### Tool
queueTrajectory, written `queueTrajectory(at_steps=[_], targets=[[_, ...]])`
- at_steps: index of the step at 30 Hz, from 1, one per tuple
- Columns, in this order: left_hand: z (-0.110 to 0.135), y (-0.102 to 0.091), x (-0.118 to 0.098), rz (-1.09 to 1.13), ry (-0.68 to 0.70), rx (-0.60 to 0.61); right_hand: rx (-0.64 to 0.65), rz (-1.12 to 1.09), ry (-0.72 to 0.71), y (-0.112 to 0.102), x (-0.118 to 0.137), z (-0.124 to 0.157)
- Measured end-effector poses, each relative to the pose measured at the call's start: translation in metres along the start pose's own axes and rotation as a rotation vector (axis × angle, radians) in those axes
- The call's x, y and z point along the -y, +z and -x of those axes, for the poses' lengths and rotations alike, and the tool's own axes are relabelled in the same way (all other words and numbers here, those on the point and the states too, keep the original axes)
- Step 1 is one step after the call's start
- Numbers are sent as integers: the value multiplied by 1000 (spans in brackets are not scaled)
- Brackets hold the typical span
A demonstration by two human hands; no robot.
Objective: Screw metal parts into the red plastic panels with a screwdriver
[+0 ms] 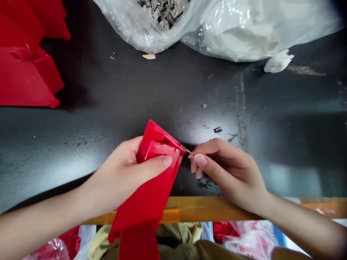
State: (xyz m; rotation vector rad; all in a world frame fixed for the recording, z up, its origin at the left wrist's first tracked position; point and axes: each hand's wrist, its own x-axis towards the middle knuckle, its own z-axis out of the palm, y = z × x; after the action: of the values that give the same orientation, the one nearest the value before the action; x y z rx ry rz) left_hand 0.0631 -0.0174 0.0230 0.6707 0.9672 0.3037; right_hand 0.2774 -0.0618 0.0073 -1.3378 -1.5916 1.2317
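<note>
A red plastic part (146, 193), flat with a slotted, raised end, is tilted over the table's near edge. My left hand (121, 173) is closed round its left side, with the thumb pressed on its face. My right hand (227, 173) pinches a thin metal piece (188, 150) between thumb and forefinger. The far tip of that metal piece meets the part's right corner; whether it sits in a hole there I cannot tell. On the table beyond my right hand lie a small dark clip-like piece (217, 130) and a tiny light ring (204, 105).
More red plastic parts (24, 77) are stacked at the left. At the back stand a clear bag (141, 38) of small shiny metal pieces and a whitish plastic bag (238, 32) with crumpled paper (278, 61) beside it. Yellowish tape (200, 209) runs along the dark table's near edge.
</note>
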Motion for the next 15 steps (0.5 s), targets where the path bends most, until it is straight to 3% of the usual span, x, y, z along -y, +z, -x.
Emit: queueTrajectory(at_steps=[6, 15], targets=[[1, 4, 3, 8, -15, -74, -22, 197, -114, -1, -6, 5], [2, 5, 6, 24, -11, -117, 14, 228, -171, -2, -7, 4]])
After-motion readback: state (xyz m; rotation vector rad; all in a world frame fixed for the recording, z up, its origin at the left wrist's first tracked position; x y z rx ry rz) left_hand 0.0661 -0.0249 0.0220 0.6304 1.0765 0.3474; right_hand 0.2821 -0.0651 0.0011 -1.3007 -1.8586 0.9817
